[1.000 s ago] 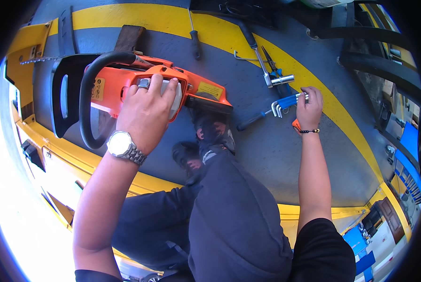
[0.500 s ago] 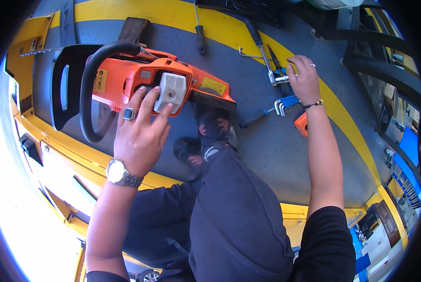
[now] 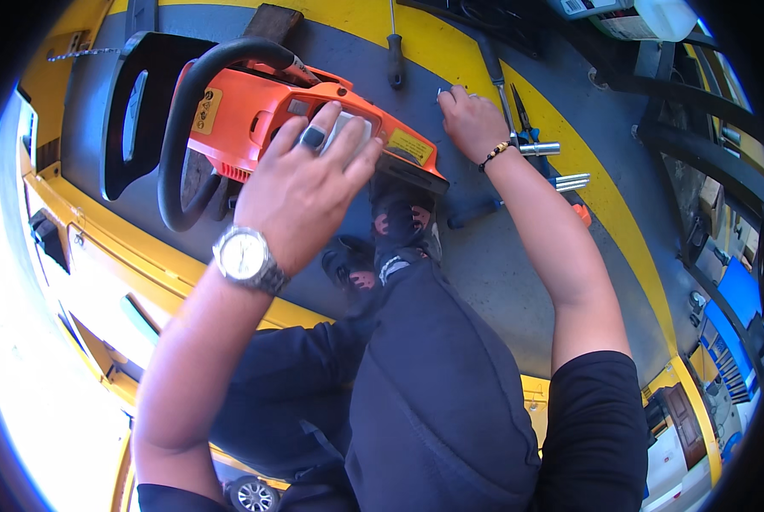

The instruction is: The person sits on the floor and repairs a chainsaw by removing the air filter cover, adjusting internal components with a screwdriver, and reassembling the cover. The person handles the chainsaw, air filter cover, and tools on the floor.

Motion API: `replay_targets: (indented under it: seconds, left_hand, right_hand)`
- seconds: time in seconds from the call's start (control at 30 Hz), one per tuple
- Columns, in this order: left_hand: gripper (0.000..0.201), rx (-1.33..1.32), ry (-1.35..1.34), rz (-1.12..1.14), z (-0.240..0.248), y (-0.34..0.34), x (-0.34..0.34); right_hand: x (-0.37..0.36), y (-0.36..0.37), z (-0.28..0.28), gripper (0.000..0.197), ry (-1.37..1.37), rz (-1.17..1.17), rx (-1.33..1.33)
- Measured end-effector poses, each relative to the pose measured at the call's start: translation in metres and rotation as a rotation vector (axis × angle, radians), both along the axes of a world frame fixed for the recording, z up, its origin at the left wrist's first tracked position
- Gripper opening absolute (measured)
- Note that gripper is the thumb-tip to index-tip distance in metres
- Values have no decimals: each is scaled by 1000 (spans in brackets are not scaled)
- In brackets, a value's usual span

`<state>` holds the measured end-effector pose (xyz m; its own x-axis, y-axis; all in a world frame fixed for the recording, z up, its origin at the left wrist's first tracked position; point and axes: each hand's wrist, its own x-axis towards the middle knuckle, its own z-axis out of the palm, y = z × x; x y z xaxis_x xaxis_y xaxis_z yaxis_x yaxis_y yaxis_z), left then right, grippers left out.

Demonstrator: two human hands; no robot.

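An orange chainsaw (image 3: 237,115) with a black front handle and a wide black hand guard lies at the upper left. My left hand (image 3: 301,183) reaches over its open housing, fingers bent over a pale grey block-shaped part (image 3: 348,136) set in it; the hand covers most of the block. To the right, my right hand (image 3: 476,126) is closed above the grey floor, its fingers bunched. A small silver tip of a thin metal rod (image 3: 440,94) shows at these fingertips; the rest of the rod is hidden.
A screwdriver (image 3: 395,61), a ratchet (image 3: 495,72) with a silver socket (image 3: 540,149), pliers (image 3: 521,107) and a hex key set (image 3: 568,182) lie around my right hand. A wooden block (image 3: 271,24) is behind the saw. Black metal bars (image 3: 664,81) stand at right.
My right hand has moved left from beside the socket to where a bent metal rod lay, and its fingers have closed. My left hand has shifted further over the grey block.
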<state>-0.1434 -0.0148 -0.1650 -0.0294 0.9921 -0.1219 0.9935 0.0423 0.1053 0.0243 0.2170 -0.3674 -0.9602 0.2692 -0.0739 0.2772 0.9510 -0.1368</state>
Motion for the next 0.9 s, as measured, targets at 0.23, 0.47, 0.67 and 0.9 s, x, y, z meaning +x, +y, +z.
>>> replay_targets:
  seconds: [0.23, 0.47, 0.67, 0.9]
  left_hand:
    - [43, -208, 227, -231, -7, 22, 0]
    - [32, -393, 192, -244, 0, 45, 1]
    - [25, -335, 118, -255, 17, 44, 1]
    - [25, -453, -201, -346, 15, -19, 46]
  right_hand:
    - [30, -21, 63, 15, 341, -316, -425]
    - [74, -45, 91, 14, 330, -428, -715]
    - [88, -62, 97, 14, 318, -395, -786]
    - [92, -65, 99, 11, 563, -476, -968]
